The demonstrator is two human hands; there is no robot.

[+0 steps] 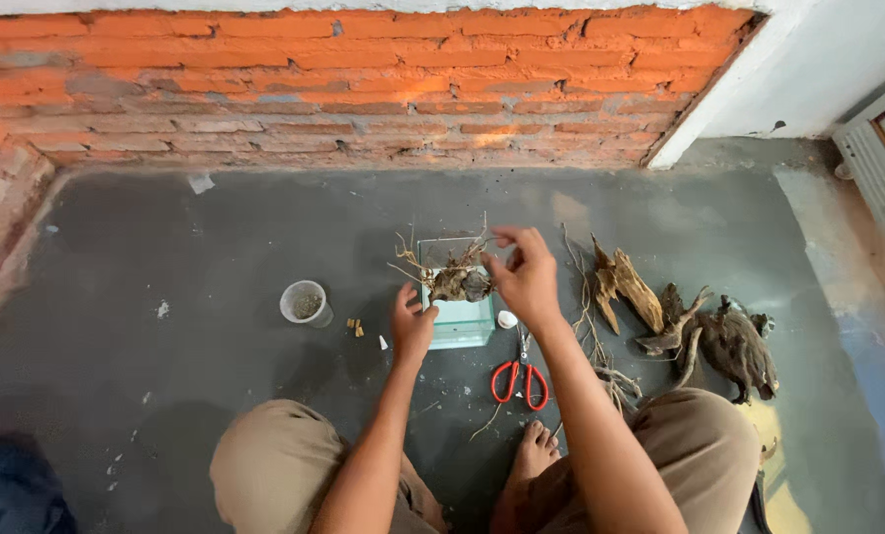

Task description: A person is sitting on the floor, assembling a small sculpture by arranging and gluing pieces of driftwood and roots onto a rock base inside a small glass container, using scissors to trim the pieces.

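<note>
Head view: I see my left hand resting loosely open against the small clear glass tank on the smooth grey floor. My right hand pinches a thin twig of the gnarled, rooty driftwood in the tank. Red-handled scissors lie just beside; rough brown wood pieces lie near.

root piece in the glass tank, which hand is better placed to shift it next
Probably the right hand: its fingers are already at the root piece. The left hand sits lower, at the glass tank wall.
</note>
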